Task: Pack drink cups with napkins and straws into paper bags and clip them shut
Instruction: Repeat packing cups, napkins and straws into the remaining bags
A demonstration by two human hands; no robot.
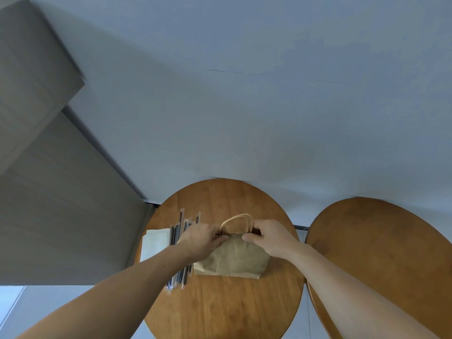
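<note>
Left hand (201, 241) and right hand (271, 237) pinch the mouth of the bag (232, 260) on the bench (220, 311); a slackened grip could let it spring open unclipped.

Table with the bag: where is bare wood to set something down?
Bare wood lies between the bag and the near edge of the table, and beyond its handles. The second table at right shows bare. Crowded at left: straws and napkins.
</note>
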